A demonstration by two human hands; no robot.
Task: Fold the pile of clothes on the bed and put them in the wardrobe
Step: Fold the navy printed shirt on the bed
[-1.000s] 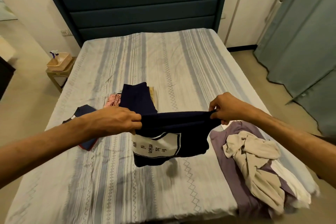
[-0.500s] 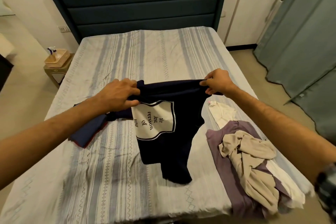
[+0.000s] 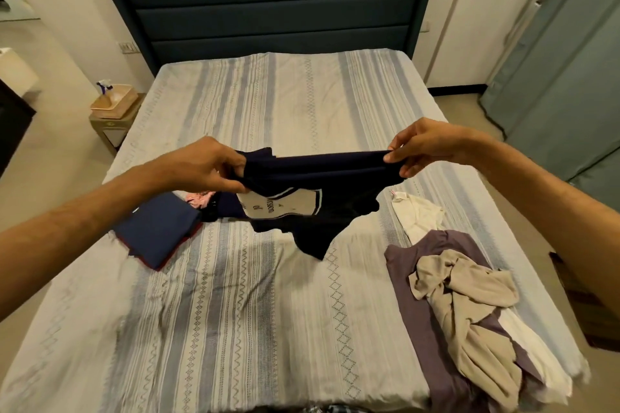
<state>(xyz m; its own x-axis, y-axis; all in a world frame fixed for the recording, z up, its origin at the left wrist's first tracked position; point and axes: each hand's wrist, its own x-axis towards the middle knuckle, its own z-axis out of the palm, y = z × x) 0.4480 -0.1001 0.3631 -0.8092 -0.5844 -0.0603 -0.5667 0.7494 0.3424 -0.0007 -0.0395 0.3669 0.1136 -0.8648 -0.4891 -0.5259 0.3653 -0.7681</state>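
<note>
Mid-fold: left hand (image 3: pixel 204 166) and right hand (image 3: pixel 424 147) each pinched the navy shirt (image 3: pixel 312 188) mid-frame; next, lay it flat.

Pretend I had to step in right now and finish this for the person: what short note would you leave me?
Left hand and right hand: each has a grip on the dark navy printed T-shirt, held up above the striped bedsheet, half folded.
Done: a folded navy garment lies on the bed's left side, with pink fabric beside it.
Left: the unfolded pile at right, a beige crumpled garment on a purple shirt, with white clothes.
Nothing visibly in the wardrobe yet.
</note>
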